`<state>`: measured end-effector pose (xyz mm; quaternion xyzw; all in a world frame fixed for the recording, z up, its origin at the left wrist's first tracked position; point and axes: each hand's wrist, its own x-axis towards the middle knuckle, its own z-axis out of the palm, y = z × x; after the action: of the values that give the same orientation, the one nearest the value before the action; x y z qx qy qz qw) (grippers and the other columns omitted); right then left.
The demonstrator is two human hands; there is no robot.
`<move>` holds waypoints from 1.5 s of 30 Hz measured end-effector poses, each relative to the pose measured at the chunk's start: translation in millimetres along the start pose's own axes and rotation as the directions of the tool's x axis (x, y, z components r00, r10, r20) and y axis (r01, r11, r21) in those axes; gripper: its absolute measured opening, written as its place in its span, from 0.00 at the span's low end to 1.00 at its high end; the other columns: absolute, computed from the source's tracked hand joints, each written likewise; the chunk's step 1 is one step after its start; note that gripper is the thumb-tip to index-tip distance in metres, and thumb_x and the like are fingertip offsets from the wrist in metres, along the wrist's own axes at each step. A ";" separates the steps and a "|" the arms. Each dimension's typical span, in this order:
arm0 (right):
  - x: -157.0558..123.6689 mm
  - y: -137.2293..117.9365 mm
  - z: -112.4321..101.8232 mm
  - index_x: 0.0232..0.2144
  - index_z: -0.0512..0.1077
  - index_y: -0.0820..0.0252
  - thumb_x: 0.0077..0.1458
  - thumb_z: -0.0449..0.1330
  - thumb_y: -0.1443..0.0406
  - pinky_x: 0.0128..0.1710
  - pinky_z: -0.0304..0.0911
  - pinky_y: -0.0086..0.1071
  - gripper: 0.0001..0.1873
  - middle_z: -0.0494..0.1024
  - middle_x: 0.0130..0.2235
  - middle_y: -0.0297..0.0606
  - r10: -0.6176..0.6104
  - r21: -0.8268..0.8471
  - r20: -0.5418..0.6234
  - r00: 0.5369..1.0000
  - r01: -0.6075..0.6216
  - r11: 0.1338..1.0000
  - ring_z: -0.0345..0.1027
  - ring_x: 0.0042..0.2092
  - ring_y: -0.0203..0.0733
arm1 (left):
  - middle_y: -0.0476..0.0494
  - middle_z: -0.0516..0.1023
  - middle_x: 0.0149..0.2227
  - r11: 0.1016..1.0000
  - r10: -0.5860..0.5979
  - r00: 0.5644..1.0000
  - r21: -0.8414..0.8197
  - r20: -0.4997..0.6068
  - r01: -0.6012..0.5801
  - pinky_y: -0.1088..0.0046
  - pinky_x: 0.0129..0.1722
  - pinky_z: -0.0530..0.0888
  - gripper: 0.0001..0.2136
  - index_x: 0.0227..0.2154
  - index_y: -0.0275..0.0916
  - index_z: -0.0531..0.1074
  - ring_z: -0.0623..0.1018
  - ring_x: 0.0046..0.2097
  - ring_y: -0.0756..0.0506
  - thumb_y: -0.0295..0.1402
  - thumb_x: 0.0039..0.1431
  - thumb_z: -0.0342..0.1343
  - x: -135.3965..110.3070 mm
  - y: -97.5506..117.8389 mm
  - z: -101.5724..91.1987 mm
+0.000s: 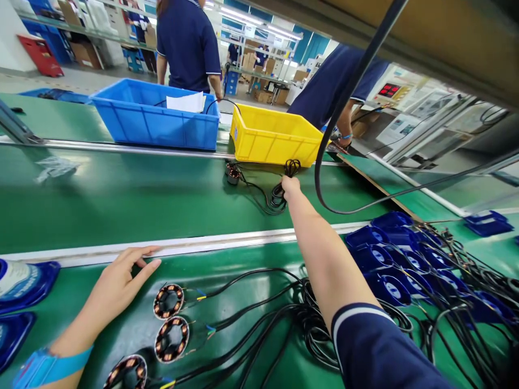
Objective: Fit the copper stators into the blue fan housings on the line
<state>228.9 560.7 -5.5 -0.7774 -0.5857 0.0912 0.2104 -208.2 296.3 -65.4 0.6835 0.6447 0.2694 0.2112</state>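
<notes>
My right hand [290, 188] reaches far out over the green conveyor belt [121, 200] and closes on a coiled black cable [279, 195]. That cable runs to a small copper-wound stator [233, 174] lying on the belt near the yellow bin [275, 140]. My left hand [121, 275] rests flat and open on the near green table, fingers touching the metal rail [182, 246]. Just right of it lie three copper-wound stators [168, 301] with black cables [284, 313] trailing to the right.
A blue bin [154, 121] holding white paper stands beyond the belt. Two people in dark blue shirts work on the far side. Blue fan housings [389, 259] with tangled cables fill the right. A thick black cable [344, 108] hangs overhead. Blue parts [24, 281] sit at the left edge.
</notes>
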 end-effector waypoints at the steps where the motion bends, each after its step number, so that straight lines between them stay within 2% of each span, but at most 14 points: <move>1: -0.2 7.2 -1.7 0.52 0.71 0.63 0.67 0.60 0.56 0.45 0.74 0.42 0.19 0.75 0.50 0.42 0.029 -0.011 0.000 1.000 -0.029 1.000 0.74 0.46 0.44 | 0.46 0.75 0.39 1.000 0.000 1.000 0.000 0.003 0.000 0.72 0.34 0.71 0.27 0.55 0.46 0.74 0.76 0.39 0.46 0.59 0.62 0.52 -0.1 0.2 0.1; 4: -5.1 17.4 -1.5 0.57 0.69 0.63 0.68 0.58 0.57 0.47 0.73 0.43 0.21 0.76 0.50 0.45 0.072 -0.051 -0.014 0.997 -0.072 0.996 0.74 0.47 0.46 | 0.46 0.74 0.40 1.000 -0.011 1.000 0.010 0.002 0.011 0.72 0.33 0.71 0.28 0.54 0.47 0.75 0.75 0.36 0.46 0.60 0.60 0.52 0.1 0.1 1.3; 6: -5.8 9.9 3.2 0.65 0.61 0.62 0.68 0.57 0.59 0.52 0.71 0.44 0.28 0.74 0.54 0.50 0.024 -0.072 -0.026 0.999 -0.026 0.997 0.73 0.52 0.51 | 0.46 0.73 0.40 1.000 -0.021 1.000 0.016 -0.001 0.021 0.72 0.32 0.70 0.28 0.53 0.47 0.75 0.74 0.34 0.47 0.61 0.59 0.52 0.4 -0.5 2.8; 9: 2.9 -19.9 13.7 0.73 0.44 0.51 0.64 0.58 0.66 0.55 0.67 0.42 0.42 0.61 0.68 0.53 -0.113 -0.097 0.008 0.994 0.114 0.989 0.71 0.57 0.55 | 0.47 0.72 0.40 0.999 -0.038 0.999 0.012 0.013 0.038 0.72 0.30 0.70 0.29 0.54 0.48 0.74 0.71 0.30 0.49 0.61 0.59 0.52 0.0 -1.5 4.5; 11: 14.0 -43.4 20.0 0.73 0.42 0.44 0.62 0.58 0.69 0.54 0.67 0.44 0.45 0.50 0.72 0.52 -0.167 -0.117 0.054 0.984 0.173 0.978 0.72 0.57 0.58 | 0.47 0.71 0.40 0.999 -0.048 0.999 0.007 0.021 0.048 0.72 0.30 0.71 0.29 0.55 0.49 0.74 0.71 0.30 0.50 0.61 0.59 0.52 -0.9 -1.7 4.5; 13: 26.1 -62.8 24.2 0.73 0.44 0.48 0.63 0.59 0.65 0.54 0.67 0.47 0.43 0.55 0.70 0.56 -0.179 -0.130 0.103 0.978 0.192 0.973 0.71 0.57 0.61 | 0.46 0.71 0.41 0.999 -0.045 0.999 0.003 0.019 0.045 0.73 0.30 0.71 0.28 0.55 0.49 0.74 0.73 0.32 0.49 0.60 0.60 0.53 -1.7 -1.2 4.1; 15: 35.8 -75.7 26.8 0.72 0.50 0.58 0.63 0.62 0.56 0.56 0.66 0.47 0.42 0.67 0.63 0.59 -0.174 -0.131 0.150 0.973 0.194 0.972 0.70 0.59 0.62 | 0.45 0.72 0.42 1.000 -0.031 0.999 0.002 0.006 0.031 0.73 0.30 0.71 0.27 0.54 0.49 0.75 0.74 0.35 0.47 0.59 0.60 0.53 -1.9 -0.3 4.4; 17: 40.9 -82.7 29.4 0.68 0.57 0.64 0.57 0.66 0.46 0.56 0.66 0.46 0.47 0.73 0.58 0.58 -0.167 -0.137 0.187 0.968 0.194 0.971 0.69 0.59 0.61 | 0.45 0.72 0.42 1.000 -0.017 1.000 -0.002 -0.011 0.017 0.73 0.32 0.72 0.26 0.53 0.49 0.76 0.75 0.36 0.47 0.59 0.60 0.54 -1.6 0.3 5.6; 20: 40.4 -86.3 35.2 0.69 0.56 0.58 0.46 0.73 0.44 0.57 0.66 0.46 0.56 0.71 0.60 0.55 -0.182 -0.166 0.213 0.960 0.220 0.961 0.68 0.60 0.61 | 0.45 0.72 0.44 1.000 -0.013 1.000 -0.022 -0.017 0.013 0.73 0.34 0.74 0.25 0.53 0.50 0.76 0.75 0.38 0.47 0.58 0.59 0.55 -1.6 -0.2 7.9; 22: 37.9 -85.4 39.3 0.71 0.50 0.51 0.45 0.75 0.48 0.58 0.65 0.47 0.60 0.68 0.63 0.56 -0.194 -0.188 0.210 0.958 0.234 0.954 0.68 0.61 0.61 | 0.45 0.72 0.44 0.999 -0.022 1.000 -0.029 -0.013 0.022 0.73 0.34 0.74 0.26 0.53 0.51 0.75 0.75 0.37 0.47 0.59 0.59 0.55 -2.1 -1.0 9.0; 27: 40.5 -77.3 43.0 0.72 0.47 0.50 0.46 0.76 0.52 0.58 0.64 0.46 0.60 0.70 0.61 0.53 -0.198 -0.199 0.195 0.961 0.237 0.951 0.68 0.60 0.60 | 0.45 0.71 0.47 1.000 -0.022 1.000 -0.022 0.006 0.022 0.74 0.34 0.74 0.25 0.54 0.51 0.74 0.74 0.38 0.47 0.58 0.59 0.56 -2.3 -1.6 10.2; 32: 51.8 -75.1 47.2 0.68 0.55 0.56 0.51 0.70 0.44 0.55 0.66 0.49 0.51 0.74 0.58 0.55 -0.135 -0.202 0.121 0.983 0.158 0.967 0.70 0.58 0.61 | 0.45 0.71 0.50 1.000 -0.015 1.000 -0.026 0.013 0.016 0.75 0.34 0.74 0.24 0.54 0.51 0.73 0.75 0.40 0.47 0.57 0.60 0.56 -2.4 -1.2 12.1; 38: 59.7 -70.7 55.7 0.68 0.58 0.48 0.55 0.69 0.57 0.53 0.68 0.47 0.42 0.77 0.55 0.49 -0.131 -0.196 0.051 0.990 0.139 0.971 0.72 0.56 0.58 | 0.45 0.71 0.51 1.000 -0.011 1.000 -0.010 0.003 0.011 0.74 0.37 0.75 0.23 0.56 0.51 0.72 0.76 0.39 0.49 0.54 0.62 0.57 -5.5 3.1 13.0; 45: 64.7 -61.9 54.8 0.68 0.58 0.51 0.54 0.70 0.53 0.53 0.68 0.52 0.45 0.77 0.55 0.53 -0.135 -0.194 0.032 0.990 0.139 0.971 0.72 0.56 0.63 | 0.48 0.71 0.49 0.999 -0.006 1.000 0.034 -0.015 0.006 0.70 0.43 0.74 0.23 0.54 0.52 0.73 0.75 0.39 0.48 0.56 0.62 0.55 -4.5 11.0 14.2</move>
<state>172.9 648.1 -20.8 -0.7511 -0.6461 0.0255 0.1333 -190.8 291.9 -69.7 0.6830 0.6527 0.2630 0.1957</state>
